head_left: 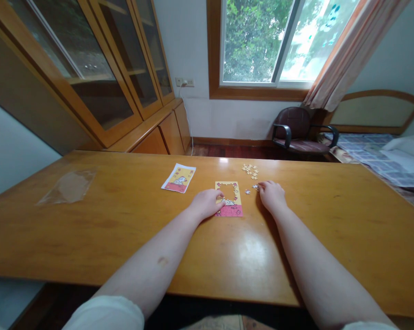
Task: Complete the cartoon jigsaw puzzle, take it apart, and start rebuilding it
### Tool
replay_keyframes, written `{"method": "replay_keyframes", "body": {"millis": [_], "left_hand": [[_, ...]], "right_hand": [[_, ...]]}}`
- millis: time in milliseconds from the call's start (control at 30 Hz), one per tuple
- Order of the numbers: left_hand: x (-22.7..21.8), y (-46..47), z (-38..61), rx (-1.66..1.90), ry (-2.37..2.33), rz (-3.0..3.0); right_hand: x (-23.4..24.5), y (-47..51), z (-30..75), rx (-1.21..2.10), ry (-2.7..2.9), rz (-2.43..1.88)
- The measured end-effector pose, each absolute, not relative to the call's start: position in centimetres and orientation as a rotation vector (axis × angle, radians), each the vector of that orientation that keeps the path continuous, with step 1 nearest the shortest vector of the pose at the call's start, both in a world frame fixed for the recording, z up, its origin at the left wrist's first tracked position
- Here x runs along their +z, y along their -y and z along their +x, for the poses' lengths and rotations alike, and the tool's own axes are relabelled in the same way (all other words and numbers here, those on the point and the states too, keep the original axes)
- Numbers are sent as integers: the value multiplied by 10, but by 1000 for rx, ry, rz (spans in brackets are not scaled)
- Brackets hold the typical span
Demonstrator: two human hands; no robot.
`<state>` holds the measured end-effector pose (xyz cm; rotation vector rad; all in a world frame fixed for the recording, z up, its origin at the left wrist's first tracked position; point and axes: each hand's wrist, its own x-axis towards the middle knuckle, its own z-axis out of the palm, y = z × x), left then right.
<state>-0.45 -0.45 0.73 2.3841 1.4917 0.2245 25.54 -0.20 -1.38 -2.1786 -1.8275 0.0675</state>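
Observation:
A small jigsaw puzzle (230, 201) with a yellow and pink border lies on the wooden table (124, 220); its middle is unfilled. My left hand (207, 204) rests at the puzzle's left edge, fingers curled and touching the pieces there. My right hand (271, 195) lies palm down just right of the puzzle, its fingertips on a loose piece (255, 187). Another loose piece (247, 191) sits between hand and puzzle. A pile of loose pieces (250, 170) lies farther back. A picture card (178, 178) showing the finished design lies to the left.
A clear plastic bag (68, 187) lies at the table's left. Glass-door wooden cabinets (100, 82) line the left wall. A dark armchair (298, 130) stands under the window, and a bed (382, 153) is at the right.

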Motion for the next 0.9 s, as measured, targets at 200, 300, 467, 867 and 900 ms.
{"method": "replay_keyframes", "body": {"millis": [200, 300, 467, 867, 900], "left_hand": [[8, 5, -4, 224, -1481, 2393], [9, 5, -4, 221, -1482, 2389], [8, 5, -4, 233, -1480, 2385], [8, 5, -4, 245, -1489, 2373], [8, 5, -4, 242, -1488, 2371]], "right_hand": [[-10, 2, 251, 124, 1862, -2214], [-10, 2, 250, 136, 1863, -2243], [-15, 1, 250, 149, 1877, -2199], [-9, 4, 249, 115, 1854, -2234], [-9, 4, 248, 112, 1867, -2239]]}}
